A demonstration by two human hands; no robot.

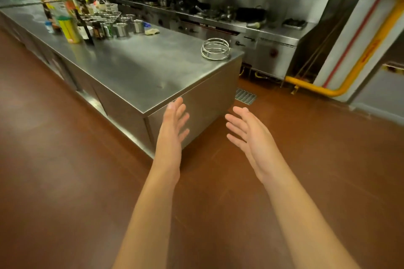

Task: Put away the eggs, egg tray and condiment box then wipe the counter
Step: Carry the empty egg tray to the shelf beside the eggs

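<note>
Two bare hands, left hand (172,129) and right hand (251,137), fingers straight and released, hold nothing, palms facing. Steel counter (131,67) at 11 o'clock; wire ring stand (215,48) at 12. Eggs, tray, condiment box: can't tell.

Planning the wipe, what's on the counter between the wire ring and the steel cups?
Head view: bare steel counter between wire ring and steel cups.

A wire ring stand (215,48) sits on the counter's (140,72) right end.
</note>
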